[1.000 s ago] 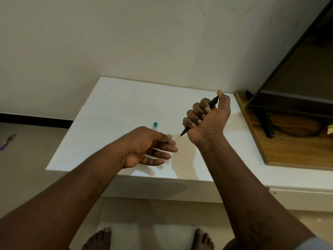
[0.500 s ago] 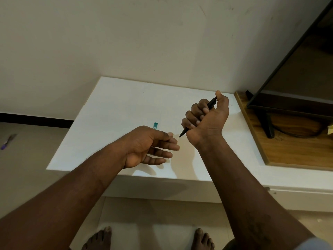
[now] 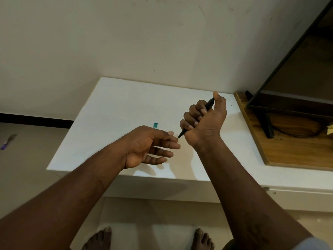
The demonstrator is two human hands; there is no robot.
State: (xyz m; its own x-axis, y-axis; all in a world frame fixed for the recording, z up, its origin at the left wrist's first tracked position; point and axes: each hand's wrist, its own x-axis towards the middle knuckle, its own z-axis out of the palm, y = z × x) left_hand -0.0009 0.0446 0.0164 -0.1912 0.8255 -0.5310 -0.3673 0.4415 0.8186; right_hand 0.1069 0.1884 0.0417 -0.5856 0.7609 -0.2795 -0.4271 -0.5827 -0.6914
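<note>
1. Right hand (image 3: 205,123) – raised above the white table (image 3: 117,109), nearer its right end than its left, palm side turned to the camera. All four fingers are curled tight into a fist round a black pen (image 3: 209,104), and the thumb stands upright against the pen's upper end.
2. The pen runs slantwise through the fist. Its upper end shows beside the thumb, and its pointed tip sticks out below the little finger, aimed down and to the left. The middle of the barrel is hidden by the fingers.
3. Left hand (image 3: 147,147) – held over the front half of the table, palm facing right. Its fingers (image 3: 169,145) are stretched out nearly straight and slightly fanned, the thumb lying along the forefinger; they curl round nothing.
4. The forefinger's tip sits just beside the pen's point. Whether the two touch cannot be told.
5. A small teal strip (image 3: 155,125) lies flat on the table near the middle, partly hidden behind the left hand.
6. A wooden board (image 3: 288,150) rests on the table's right end and carries a dark flat screen (image 3: 297,78) on a black foot (image 3: 268,127).
7. A purple object (image 3: 8,141) lies on the floor, well apart from the table's left edge.
8. Two bare feet (image 3: 98,239) stand on the floor before the table's front edge.
</note>
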